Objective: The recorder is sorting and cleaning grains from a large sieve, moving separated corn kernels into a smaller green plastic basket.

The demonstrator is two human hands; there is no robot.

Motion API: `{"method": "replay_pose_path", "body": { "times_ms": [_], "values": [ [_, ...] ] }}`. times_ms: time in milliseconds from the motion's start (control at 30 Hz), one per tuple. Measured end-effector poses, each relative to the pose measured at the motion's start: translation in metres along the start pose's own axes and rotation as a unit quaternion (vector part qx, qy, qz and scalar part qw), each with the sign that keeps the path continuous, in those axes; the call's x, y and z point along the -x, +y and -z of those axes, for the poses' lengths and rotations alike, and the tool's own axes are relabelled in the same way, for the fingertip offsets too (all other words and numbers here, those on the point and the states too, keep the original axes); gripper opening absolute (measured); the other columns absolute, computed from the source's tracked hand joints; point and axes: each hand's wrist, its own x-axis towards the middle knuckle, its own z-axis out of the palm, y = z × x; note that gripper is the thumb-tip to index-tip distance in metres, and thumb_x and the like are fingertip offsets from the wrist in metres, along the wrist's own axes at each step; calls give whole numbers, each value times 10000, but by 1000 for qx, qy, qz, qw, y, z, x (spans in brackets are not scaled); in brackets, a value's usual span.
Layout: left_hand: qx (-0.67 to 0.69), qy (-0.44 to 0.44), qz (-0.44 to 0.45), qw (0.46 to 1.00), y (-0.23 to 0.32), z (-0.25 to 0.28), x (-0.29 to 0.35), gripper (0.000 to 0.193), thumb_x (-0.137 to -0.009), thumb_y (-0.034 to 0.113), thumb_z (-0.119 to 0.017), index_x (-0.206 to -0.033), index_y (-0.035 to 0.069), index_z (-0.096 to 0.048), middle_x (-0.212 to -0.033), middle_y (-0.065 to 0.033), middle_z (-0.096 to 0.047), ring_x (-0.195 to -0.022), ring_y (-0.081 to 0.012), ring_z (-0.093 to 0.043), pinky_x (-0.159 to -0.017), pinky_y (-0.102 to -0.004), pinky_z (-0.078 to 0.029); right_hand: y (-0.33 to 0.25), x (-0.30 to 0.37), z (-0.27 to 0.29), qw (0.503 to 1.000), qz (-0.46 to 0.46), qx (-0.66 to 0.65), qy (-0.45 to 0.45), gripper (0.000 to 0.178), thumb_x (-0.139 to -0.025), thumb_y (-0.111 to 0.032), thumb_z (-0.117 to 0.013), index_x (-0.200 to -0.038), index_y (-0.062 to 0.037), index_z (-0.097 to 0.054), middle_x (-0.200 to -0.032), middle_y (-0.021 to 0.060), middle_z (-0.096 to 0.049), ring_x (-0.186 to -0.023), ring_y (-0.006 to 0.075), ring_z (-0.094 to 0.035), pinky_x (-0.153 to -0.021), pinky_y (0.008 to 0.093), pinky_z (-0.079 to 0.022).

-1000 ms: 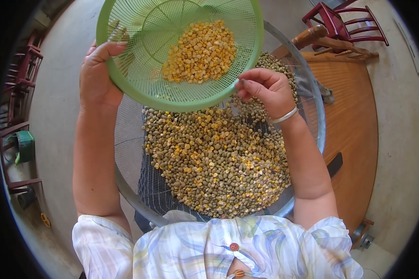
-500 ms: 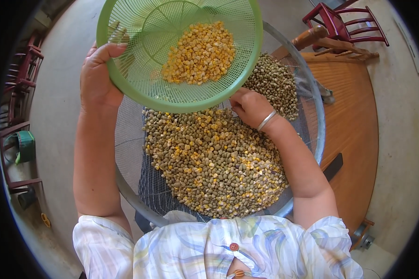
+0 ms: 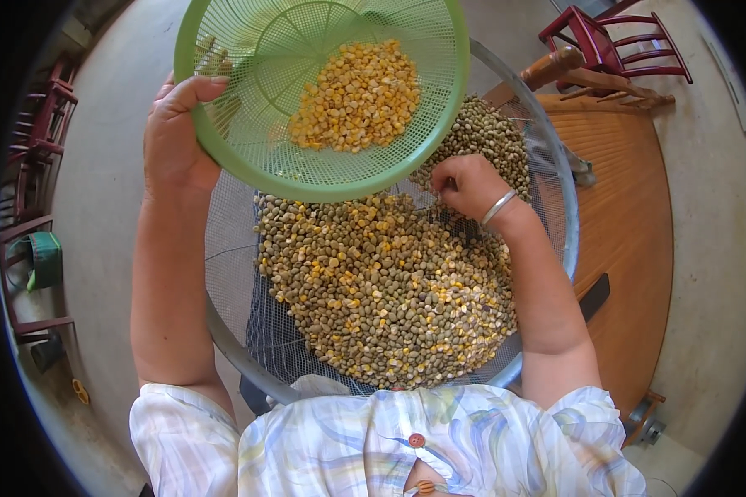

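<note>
A round green plastic colander point(image 3: 323, 178) is tilted over the far part of a large mesh sieve. Inside it lies a heap of yellow split seeds point(image 3: 356, 99). My left hand point(image 3: 178, 137) grips its left rim, thumb on the inside and fingers beneath. My right hand point(image 3: 470, 186), with a silver bangle at the wrist, hovers just right of the colander's near rim. Its fingers are curled together, and whatever they hold is hidden. Below it spreads a wide layer of greenish-brown beans mixed with yellow bits point(image 3: 381, 290). A smaller pile of greenish-brown beans point(image 3: 489, 145) lies beyond that hand.
The sieve's metal rim point(image 3: 565, 182) circles both piles. On the right is a brown slatted wooden surface point(image 3: 630, 240) with a dark flat object point(image 3: 594, 296) at its edge. Red chairs point(image 3: 605, 45) stand at the back right; more furniture and a green container point(image 3: 45, 261) are at the left.
My right hand has moved right, away from the colander's rim, toward the smaller bean pile. The colander and my left hand have barely shifted.
</note>
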Motion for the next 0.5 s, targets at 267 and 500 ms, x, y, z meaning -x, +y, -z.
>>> {"method": "replay_pose_path", "body": {
  "times_ms": [267,500],
  "values": [
    [13,-15,12,1000,-1,4,-4,254,-746,-14,-510,-994,-35,-460,-890,-131,-550,-764,-215,-586,-677,-317,-529,-38,-1,38,861,-58,-478,163,127,-757,-92,-639,-789,31,-628,-719,6,-607,-670,67,-553,-597,218,-453],
    [10,-14,11,1000,0,2,-3,258,-733,-23,-512,-986,-38,-465,-900,-134,-555,-761,-219,-588,-678,-323,-531,-18,-3,-15,996,-15,-89,19,122,-680,-72,-634,-798,-43,-646,-768,98,-627,-685,222,-603,-640,316,-482]
  ]
}}
